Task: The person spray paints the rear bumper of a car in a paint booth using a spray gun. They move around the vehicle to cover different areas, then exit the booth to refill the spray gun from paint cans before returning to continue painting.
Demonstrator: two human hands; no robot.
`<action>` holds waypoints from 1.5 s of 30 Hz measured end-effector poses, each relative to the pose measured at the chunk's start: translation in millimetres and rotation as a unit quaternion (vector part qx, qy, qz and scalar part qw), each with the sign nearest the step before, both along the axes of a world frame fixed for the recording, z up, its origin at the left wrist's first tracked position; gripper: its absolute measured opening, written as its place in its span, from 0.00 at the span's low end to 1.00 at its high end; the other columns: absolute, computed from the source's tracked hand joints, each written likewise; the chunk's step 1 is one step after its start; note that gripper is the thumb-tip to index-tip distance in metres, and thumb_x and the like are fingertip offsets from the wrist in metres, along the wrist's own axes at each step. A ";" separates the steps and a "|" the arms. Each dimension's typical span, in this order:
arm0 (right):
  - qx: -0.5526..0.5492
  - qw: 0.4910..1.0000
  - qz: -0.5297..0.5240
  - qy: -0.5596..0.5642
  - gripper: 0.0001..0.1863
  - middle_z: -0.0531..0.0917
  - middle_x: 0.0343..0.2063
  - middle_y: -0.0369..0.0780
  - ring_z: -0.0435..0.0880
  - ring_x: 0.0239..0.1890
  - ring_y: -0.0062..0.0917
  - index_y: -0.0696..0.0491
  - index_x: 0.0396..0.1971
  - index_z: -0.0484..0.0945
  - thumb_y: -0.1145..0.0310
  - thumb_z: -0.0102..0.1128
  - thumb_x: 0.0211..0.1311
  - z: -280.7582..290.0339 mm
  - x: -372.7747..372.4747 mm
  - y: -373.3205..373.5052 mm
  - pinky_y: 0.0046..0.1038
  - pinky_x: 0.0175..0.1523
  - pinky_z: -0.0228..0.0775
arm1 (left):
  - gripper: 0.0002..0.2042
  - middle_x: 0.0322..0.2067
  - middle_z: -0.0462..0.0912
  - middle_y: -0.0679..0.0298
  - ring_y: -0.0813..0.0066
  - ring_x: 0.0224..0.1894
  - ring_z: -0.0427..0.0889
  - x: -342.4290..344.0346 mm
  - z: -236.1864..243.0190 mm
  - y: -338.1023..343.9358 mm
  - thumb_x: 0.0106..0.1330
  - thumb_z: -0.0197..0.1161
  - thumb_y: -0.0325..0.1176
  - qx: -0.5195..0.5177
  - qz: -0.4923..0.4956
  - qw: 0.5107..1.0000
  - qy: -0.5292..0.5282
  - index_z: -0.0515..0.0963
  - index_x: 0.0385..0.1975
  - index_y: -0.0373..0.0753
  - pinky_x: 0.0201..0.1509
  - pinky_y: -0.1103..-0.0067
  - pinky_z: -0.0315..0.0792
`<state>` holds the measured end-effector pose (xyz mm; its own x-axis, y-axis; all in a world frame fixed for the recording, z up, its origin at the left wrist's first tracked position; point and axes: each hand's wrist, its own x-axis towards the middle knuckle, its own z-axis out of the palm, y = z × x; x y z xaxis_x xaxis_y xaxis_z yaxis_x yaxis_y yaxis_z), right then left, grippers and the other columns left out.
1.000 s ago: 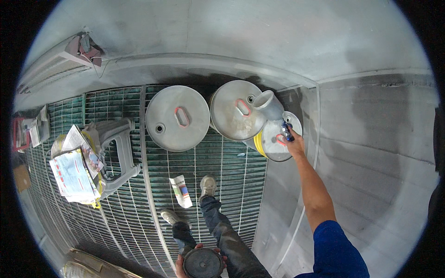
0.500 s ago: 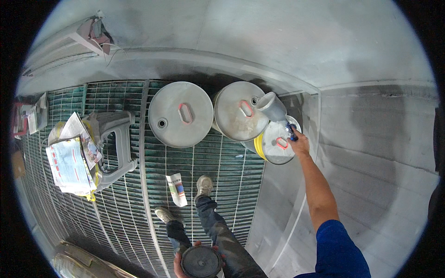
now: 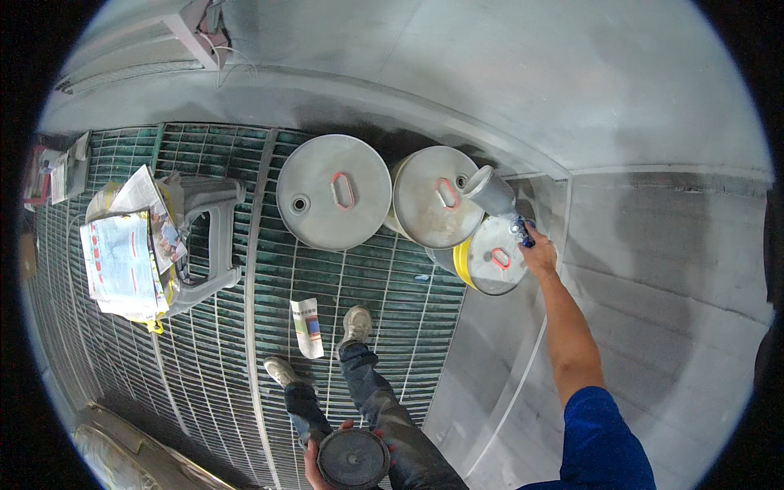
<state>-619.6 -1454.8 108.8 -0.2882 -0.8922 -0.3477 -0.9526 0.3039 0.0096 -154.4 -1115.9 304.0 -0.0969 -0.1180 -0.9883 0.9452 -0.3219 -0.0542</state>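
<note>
My left hand [image 3: 314, 464], low in the head view, is closed around a dark round lid or cap [image 3: 354, 459]. My right hand [image 3: 540, 253] grips a blue and silver spray gun [image 3: 523, 231] with a gray cup [image 3: 494, 192] attached, its rim tilted up and left. The cup is over the rims of two drums, the middle drum [image 3: 429, 224] and a smaller yellow-banded right drum [image 3: 490, 278]; whether it touches either is unclear. A left drum [image 3: 327, 163] stands beside them. All three have pale tops with red-edged handles.
A gray plastic stool [image 3: 220, 261] holds stacked papers [image 3: 118, 257] at left. A printed paper scrap [image 3: 305, 327] lies on the grated floor [image 3: 204, 384] near my feet [image 3: 354, 325]. Gray walls [image 3: 661, 245] enclose the back and right. More papers [image 3: 59, 178] are at far left.
The view has shifted, so the drums appear farther right and the stool higher. My right hand with the spray gun has moved slightly right in the picture. Both hands keep their holds.
</note>
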 end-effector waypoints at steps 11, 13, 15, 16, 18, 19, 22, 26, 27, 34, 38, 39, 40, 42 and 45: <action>0.032 0.987 0.090 0.132 0.35 0.85 0.45 0.48 0.84 0.48 0.45 0.30 0.65 0.70 0.63 0.66 0.55 39.8 36.0 -32.9 0.43 0.55 0.76 | 0.36 0.56 0.77 0.46 0.46 0.57 0.77 7.6 -3.9 27.7 0.72 0.40 0.61 -0.035 0.066 0.997 0.025 0.68 0.64 0.33 0.60 0.51 0.73; 0.031 0.983 0.100 0.152 0.35 0.85 0.46 0.47 0.84 0.49 0.43 0.33 0.65 0.70 0.64 0.67 0.55 43.7 41.9 -37.2 0.42 0.55 0.76 | 0.37 0.56 0.77 0.46 0.45 0.57 0.77 10.6 -4.2 32.8 0.72 0.40 0.61 -0.042 0.079 0.995 0.030 0.68 0.64 0.33 0.60 0.50 0.73; 0.034 0.977 0.118 0.176 0.35 0.85 0.46 0.47 0.85 0.49 0.42 0.34 0.66 0.70 0.64 0.67 0.54 50.6 50.5 -42.3 0.42 0.55 0.76 | 0.37 0.56 0.78 0.46 0.45 0.56 0.77 13.6 -3.2 39.9 0.71 0.40 0.61 -0.050 0.095 0.994 0.034 0.68 0.64 0.33 0.60 0.50 0.73; 0.037 0.974 0.125 0.188 0.35 0.85 0.46 0.47 0.85 0.49 0.41 0.35 0.66 0.70 0.64 0.67 0.55 54.2 55.0 -45.5 0.42 0.56 0.76 | 0.37 0.55 0.78 0.46 0.44 0.56 0.77 14.9 -3.6 43.0 0.71 0.40 0.61 -0.052 0.102 0.993 0.035 0.68 0.64 0.33 0.60 0.50 0.73; 0.043 0.966 0.139 0.214 0.35 0.85 0.46 0.47 0.85 0.49 0.40 0.36 0.66 0.69 0.65 0.66 0.55 62.8 66.0 -51.4 0.42 0.56 0.76 | 0.37 0.55 0.78 0.45 0.44 0.56 0.77 17.3 -5.7 54.0 0.71 0.40 0.61 -0.051 0.114 0.991 0.037 0.68 0.64 0.33 0.60 0.49 0.73; 0.048 0.963 0.146 0.219 0.35 0.85 0.45 0.47 0.84 0.49 0.41 0.37 0.66 0.69 0.65 0.66 0.55 67.5 71.8 -52.5 0.42 0.56 0.76 | 0.36 0.55 0.78 0.45 0.44 0.56 0.77 19.2 -8.5 59.1 0.71 0.40 0.61 -0.049 0.114 0.992 0.036 0.68 0.64 0.33 0.60 0.50 0.73; 0.054 0.954 0.170 0.241 0.34 0.85 0.45 0.47 0.84 0.50 0.41 0.39 0.66 0.69 0.67 0.64 0.56 83.9 90.5 -57.7 0.42 0.57 0.74 | 0.36 0.50 0.79 0.41 0.38 0.50 0.80 17.9 -10.6 61.7 0.68 0.41 0.65 -0.088 0.106 0.990 0.026 0.71 0.60 0.38 0.53 0.48 0.76; 0.048 0.944 0.192 0.264 0.33 0.85 0.45 0.47 0.84 0.50 0.41 0.39 0.66 0.69 0.69 0.62 0.57 93.7 96.7 -59.7 0.41 0.57 0.73 | 0.37 0.48 0.79 0.36 0.34 0.44 0.83 20.4 -2.4 54.9 0.66 0.41 0.68 -0.075 0.148 0.985 0.042 0.72 0.59 0.40 0.46 0.46 0.79; 0.048 0.943 0.195 0.266 0.33 0.85 0.45 0.47 0.84 0.50 0.41 0.39 0.66 0.70 0.69 0.62 0.57 94.9 94.3 -60.6 0.41 0.57 0.73 | 0.37 0.48 0.79 0.36 0.33 0.43 0.83 19.5 -4.2 58.8 0.66 0.41 0.68 -0.080 0.152 0.984 0.043 0.71 0.59 0.41 0.46 0.46 0.79; 0.045 0.937 0.200 0.284 0.31 0.85 0.45 0.46 0.83 0.51 0.41 0.37 0.65 0.71 0.68 0.60 0.59 98.1 107.4 -63.8 0.42 0.58 0.73 | 0.37 0.48 0.79 0.36 0.33 0.44 0.82 19.3 -6.4 83.5 0.66 0.42 0.68 -0.090 0.156 0.983 0.030 0.70 0.59 0.41 0.46 0.45 0.78; 0.038 0.956 0.135 0.256 0.29 0.85 0.46 0.46 0.83 0.52 0.42 0.38 0.63 0.73 0.65 0.59 0.60 94.7 103.2 -40.3 0.42 0.58 0.74 | 0.37 0.49 0.78 0.34 0.32 0.46 0.81 30.3 -10.0 90.1 0.66 0.42 0.68 -0.095 0.114 0.988 0.040 0.69 0.61 0.42 0.48 0.45 0.77; 0.031 0.963 0.127 0.236 0.28 0.85 0.46 0.45 0.83 0.52 0.42 0.39 0.63 0.73 0.65 0.59 0.60 90.7 111.0 -38.3 0.42 0.58 0.74 | 0.37 0.50 0.78 0.34 0.32 0.46 0.81 29.6 -8.8 94.6 0.66 0.42 0.69 -0.097 0.114 0.988 0.040 0.69 0.61 0.42 0.48 0.45 0.77; 0.003 0.967 0.134 0.217 0.27 0.86 0.44 0.46 0.84 0.48 0.41 0.41 0.61 0.75 0.65 0.60 0.59 77.0 105.4 -37.7 0.42 0.55 0.75 | 0.37 0.50 0.77 0.34 0.32 0.47 0.81 29.1 -6.1 100.1 0.66 0.42 0.69 -0.100 0.115 0.988 0.039 0.69 0.61 0.42 0.49 0.45 0.77; -0.059 0.975 0.113 0.182 0.23 0.87 0.39 0.46 0.87 0.41 0.41 0.44 0.56 0.79 0.65 0.61 0.57 36.4 66.3 -18.3 0.41 0.48 0.79 | 0.38 0.51 0.76 0.32 0.31 0.50 0.79 41.1 3.7 104.3 0.66 0.42 0.68 -0.111 0.113 0.985 0.067 0.68 0.62 0.42 0.51 0.44 0.75; 0.005 0.982 -0.164 -0.095 0.13 0.85 0.27 0.43 0.83 0.24 0.34 0.53 0.40 0.81 0.66 0.65 0.54 19.8 41.7 35.7 0.36 0.29 0.76 | 0.38 0.52 0.76 0.32 0.29 0.52 0.77 69.2 15.0 112.0 0.66 0.42 0.68 -0.187 0.001 0.982 0.032 0.68 0.63 0.42 0.54 0.44 0.73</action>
